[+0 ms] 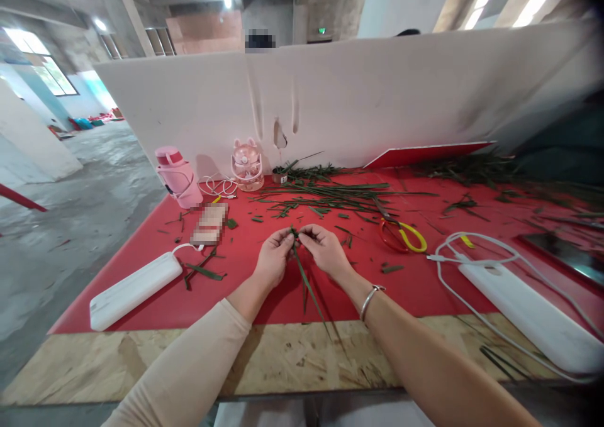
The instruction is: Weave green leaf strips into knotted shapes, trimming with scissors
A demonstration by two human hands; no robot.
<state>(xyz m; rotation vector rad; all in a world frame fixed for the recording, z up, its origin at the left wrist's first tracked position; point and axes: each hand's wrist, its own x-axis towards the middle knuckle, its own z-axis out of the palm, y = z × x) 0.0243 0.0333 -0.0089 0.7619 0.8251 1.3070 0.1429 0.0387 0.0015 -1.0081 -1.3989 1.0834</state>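
Note:
Over the middle of the red table cover (226, 301), my two hands meet around a small bunch of green leaf strips (306, 276). My left hand (275, 254) pinches the knotted or folded top from the left. From the other side my right hand (325, 246) grips the same top between thumb and forefinger. Long thin ends hang down toward the front edge. Loose cut green strips (340, 191) lie in a pile beyond my hands. Scissors with red and yellow handles (410, 237) rest to the right of my right hand.
A pink bottle (179, 178) and a clear pink jug (248, 166) stand at back left, near a phone (210, 224). White power banks (136, 288) lie left and right, the right with a looped cable (441, 270). A white partition (349, 100) closes the back.

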